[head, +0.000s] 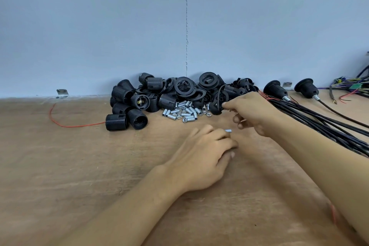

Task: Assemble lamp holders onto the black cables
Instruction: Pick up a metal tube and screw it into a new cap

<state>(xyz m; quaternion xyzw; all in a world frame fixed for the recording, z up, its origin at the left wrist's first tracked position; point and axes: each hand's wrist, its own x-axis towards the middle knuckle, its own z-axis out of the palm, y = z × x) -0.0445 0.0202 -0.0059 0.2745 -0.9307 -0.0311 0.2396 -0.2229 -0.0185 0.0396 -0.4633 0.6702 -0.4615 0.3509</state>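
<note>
The left hand [203, 156] curls over the wooden table [79, 166], pinching a small metal threaded tube [228, 131]. Just beyond it, the right hand [251, 110] pinches a black lamp holder cap [215, 108] at the near edge of the far pile of lamp holder parts [159, 96]. The black cables [319, 120] lie bundled to the right.

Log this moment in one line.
left hand: holds metal tube | right hand: pinches black holder part by parts pile | black cables: bundled at right
</note>
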